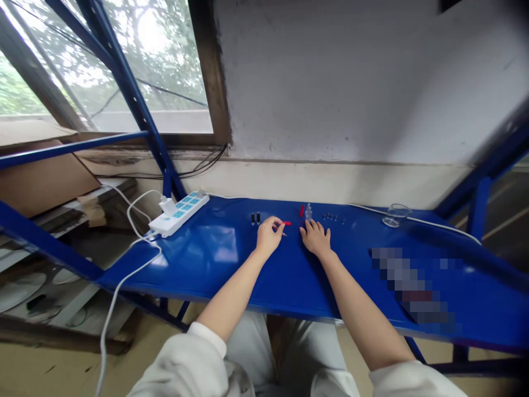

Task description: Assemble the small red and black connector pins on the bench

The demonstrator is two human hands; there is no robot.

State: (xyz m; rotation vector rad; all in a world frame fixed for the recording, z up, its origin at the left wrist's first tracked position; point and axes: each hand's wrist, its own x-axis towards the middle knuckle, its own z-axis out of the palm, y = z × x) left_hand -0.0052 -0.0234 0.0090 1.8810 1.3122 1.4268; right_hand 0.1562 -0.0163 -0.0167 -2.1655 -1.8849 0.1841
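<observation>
My left hand (269, 236) is closed around a small red cylinder (286, 223), held sideways over the blue table; its red end sticks out past my fingertips. A thin pointed bit shows below those fingers, too small to name. My right hand (316, 239) lies palm down with fingers spread, its fingertips near a cluster of small clear pieces (308, 210). Whether they touch, I cannot tell. Beside the cluster stands another small red cylinder (301, 210). Two small black cylinders (255, 218) stand left of my left hand. Several tiny clear pieces (329, 216) form a row to the right.
The blue table (198, 275) runs along a wall. On its left lies a white power strip (179, 213) with a plug and cable. A clear round cup (392, 220) stands at the right, near a white cable (438, 225). A pixelated object (409, 286) lies front right.
</observation>
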